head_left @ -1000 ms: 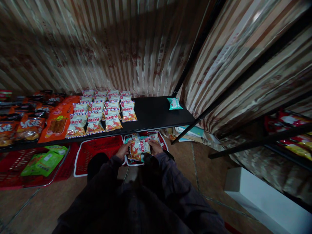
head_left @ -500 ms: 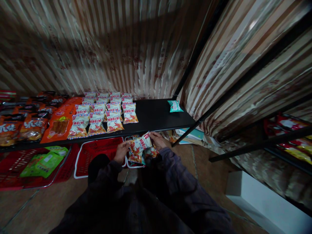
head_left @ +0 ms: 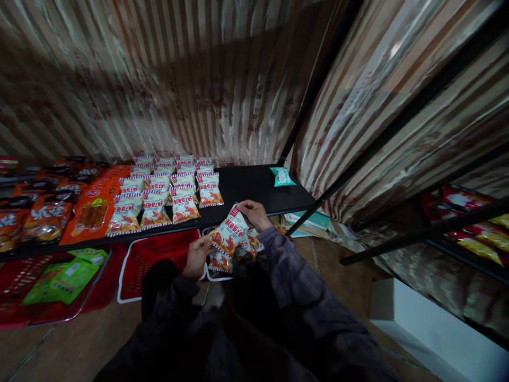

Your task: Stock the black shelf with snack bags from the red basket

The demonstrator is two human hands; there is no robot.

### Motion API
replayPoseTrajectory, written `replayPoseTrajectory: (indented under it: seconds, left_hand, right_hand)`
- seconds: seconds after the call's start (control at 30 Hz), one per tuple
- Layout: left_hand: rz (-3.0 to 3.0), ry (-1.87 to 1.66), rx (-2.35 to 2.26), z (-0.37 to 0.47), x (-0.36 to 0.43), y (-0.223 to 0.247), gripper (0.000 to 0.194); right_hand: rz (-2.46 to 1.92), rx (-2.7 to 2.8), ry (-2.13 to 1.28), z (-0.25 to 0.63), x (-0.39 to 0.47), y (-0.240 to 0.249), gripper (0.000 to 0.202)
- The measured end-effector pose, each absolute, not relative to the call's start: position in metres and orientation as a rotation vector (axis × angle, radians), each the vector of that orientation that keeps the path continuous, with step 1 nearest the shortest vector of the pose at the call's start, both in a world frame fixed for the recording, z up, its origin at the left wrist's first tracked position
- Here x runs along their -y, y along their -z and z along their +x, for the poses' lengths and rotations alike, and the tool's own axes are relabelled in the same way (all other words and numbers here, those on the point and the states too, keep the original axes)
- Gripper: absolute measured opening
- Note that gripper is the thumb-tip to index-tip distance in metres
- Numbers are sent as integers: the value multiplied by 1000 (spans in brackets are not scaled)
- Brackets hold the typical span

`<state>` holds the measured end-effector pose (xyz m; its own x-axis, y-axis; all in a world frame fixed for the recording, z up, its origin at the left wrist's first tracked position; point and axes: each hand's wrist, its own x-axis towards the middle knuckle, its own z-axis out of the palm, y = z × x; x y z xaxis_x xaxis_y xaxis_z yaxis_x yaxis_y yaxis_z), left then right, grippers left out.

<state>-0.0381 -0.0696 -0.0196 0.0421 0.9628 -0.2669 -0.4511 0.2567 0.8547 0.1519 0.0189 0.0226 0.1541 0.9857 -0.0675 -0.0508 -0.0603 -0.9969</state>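
While both hands grip one stack, the left hand (head_left: 197, 255) has fingers clamped on the near lower edge of the snack packets (head_left: 233, 241), and the right hand (head_left: 254, 213) pinches the top packet's far corner. Stack held tilted, just in front of the black shelf (head_left: 254, 187) edge, above a red basket (head_left: 159, 257). Matching packets in rows (head_left: 167, 193) on the shelf; one teal packet (head_left: 281, 176) well apart at its right end.
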Motion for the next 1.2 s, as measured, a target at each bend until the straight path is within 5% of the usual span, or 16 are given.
replayPoseTrajectory:
  seconds: [0.57, 1.2]
  left_hand:
    - [362, -1390, -944, -27, 69, 5, 37]
    - [349, -1252, -967, -23, 70, 13, 31]
  right_hand:
    - [-1182, 783, -1384, 163, -8, -16, 35]
    - [-1191, 743, -1111, 147, -19, -16, 39]
